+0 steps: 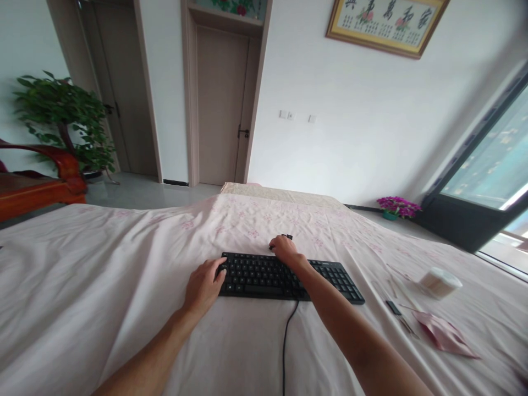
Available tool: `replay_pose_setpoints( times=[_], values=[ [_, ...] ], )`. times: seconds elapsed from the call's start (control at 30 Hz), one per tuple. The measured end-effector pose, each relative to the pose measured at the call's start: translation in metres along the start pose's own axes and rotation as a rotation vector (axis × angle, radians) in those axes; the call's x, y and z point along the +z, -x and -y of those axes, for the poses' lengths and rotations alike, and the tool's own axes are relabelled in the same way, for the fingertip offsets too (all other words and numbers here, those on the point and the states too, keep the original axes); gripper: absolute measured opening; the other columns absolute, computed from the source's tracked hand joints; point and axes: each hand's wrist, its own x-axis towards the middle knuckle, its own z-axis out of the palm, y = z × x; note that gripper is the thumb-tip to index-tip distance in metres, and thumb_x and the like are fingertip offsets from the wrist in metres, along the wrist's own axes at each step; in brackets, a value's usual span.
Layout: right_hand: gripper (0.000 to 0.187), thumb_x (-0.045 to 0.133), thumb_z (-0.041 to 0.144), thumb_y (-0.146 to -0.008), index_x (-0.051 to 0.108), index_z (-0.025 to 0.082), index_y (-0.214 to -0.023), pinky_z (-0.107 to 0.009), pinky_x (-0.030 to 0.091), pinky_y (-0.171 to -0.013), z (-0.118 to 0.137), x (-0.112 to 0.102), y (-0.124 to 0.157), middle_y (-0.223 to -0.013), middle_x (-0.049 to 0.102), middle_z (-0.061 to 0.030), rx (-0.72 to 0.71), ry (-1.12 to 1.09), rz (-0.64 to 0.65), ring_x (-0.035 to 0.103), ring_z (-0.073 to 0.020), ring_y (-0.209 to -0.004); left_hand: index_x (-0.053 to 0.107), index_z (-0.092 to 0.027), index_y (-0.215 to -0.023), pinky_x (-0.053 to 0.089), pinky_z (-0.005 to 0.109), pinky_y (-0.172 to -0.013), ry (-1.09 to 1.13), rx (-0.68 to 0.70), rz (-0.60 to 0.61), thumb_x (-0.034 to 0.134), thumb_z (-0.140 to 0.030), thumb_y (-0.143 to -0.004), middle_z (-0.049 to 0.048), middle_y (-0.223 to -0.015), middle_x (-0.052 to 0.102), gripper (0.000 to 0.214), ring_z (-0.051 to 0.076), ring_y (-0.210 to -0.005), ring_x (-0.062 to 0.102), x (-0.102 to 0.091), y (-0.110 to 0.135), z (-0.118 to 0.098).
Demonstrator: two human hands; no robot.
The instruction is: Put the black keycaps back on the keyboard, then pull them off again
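A black keyboard [264,276] lies on the sheet, its cable [284,346] running towards me. My left hand [205,283] is at the keyboard's left end, index finger and thumb on its edge keys; the other fingers are mostly hidden. My right hand [284,249] reaches across the keyboard to just past its far edge, fingers bent down and together. By its fingertips shows a small black piece [271,247] that looks like a keycap, partly covered. More small black keycaps [289,236] lie just beyond the hand.
On the right lie a tub of cotton swabs [440,283], a pink cloth pouch [445,333], a small dark flat piece [393,307], tweezers-like thin tools [408,328] and loose thin sticks. The pale flowered sheet [136,264] is wrinkled. A wooden armchair [45,176] stands at left.
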Motion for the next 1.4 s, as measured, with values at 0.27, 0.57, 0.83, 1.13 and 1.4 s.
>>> replay_pose_setpoints(
  times=[0.27, 0.57, 0.83, 1.13, 1.4],
  values=[
    [0.029, 0.058, 0.019, -0.079, 0.072, 0.021, -0.105, -0.026, 0.043, -0.083, -0.009, -0.01, 0.015, -0.105, 0.071, -0.0081, 0.049, -0.05, -0.039, 0.062, -0.0221, -0.101, 0.058, -0.021, -0.121, 0.042, 0.035, -0.098, -0.018, 0.009, -0.006, 0.046, -0.026, -0.088, 0.0069, -0.12, 0.063, 0.035, 0.02, -0.11, 0.058, 0.0, 0.001, 0.001],
    [0.028, 0.062, 0.023, -0.076, 0.073, 0.023, -0.101, -0.022, 0.046, -0.075, -0.046, -0.049, 0.095, -0.092, 0.073, 0.0004, -0.014, -0.272, -0.065, 0.066, -0.0171, -0.086, 0.056, -0.021, -0.122, 0.042, 0.034, -0.098, -0.051, 0.015, 0.009, 0.043, -0.03, -0.089, 0.006, -0.122, 0.062, 0.037, 0.02, -0.112, 0.057, 0.001, 0.002, 0.003],
    [0.029, 0.061, 0.022, -0.077, 0.072, 0.025, -0.104, -0.027, 0.046, -0.08, -0.05, -0.035, 0.161, -0.103, 0.071, -0.0014, -0.033, -0.287, -0.073, 0.064, -0.0193, -0.093, 0.057, -0.022, -0.122, 0.043, 0.034, -0.098, -0.065, 0.013, 0.01, 0.042, -0.03, -0.089, 0.0054, -0.122, 0.062, 0.037, 0.02, -0.112, 0.057, 0.001, 0.002, 0.002],
    [0.027, 0.058, 0.02, -0.082, 0.071, 0.027, -0.105, -0.026, 0.044, -0.083, -0.04, -0.034, 0.178, -0.103, 0.07, -0.0003, -0.099, -0.167, -0.098, 0.064, -0.0179, -0.093, 0.057, -0.022, -0.122, 0.044, 0.033, -0.097, -0.071, 0.021, 0.008, 0.042, -0.032, -0.089, 0.0053, -0.12, 0.063, 0.037, 0.02, -0.111, 0.058, 0.0, 0.002, 0.002],
    [0.022, 0.055, 0.022, -0.088, 0.07, 0.027, -0.103, -0.024, 0.043, -0.081, -0.025, -0.023, 0.176, -0.1, 0.069, -0.0017, -0.197, -0.077, -0.133, 0.062, -0.0165, -0.093, 0.057, -0.022, -0.122, 0.043, 0.033, -0.098, -0.074, 0.028, 0.0, 0.043, -0.031, -0.089, 0.0047, -0.12, 0.063, 0.037, 0.02, -0.111, 0.058, 0.001, 0.002, 0.003]
  ],
)
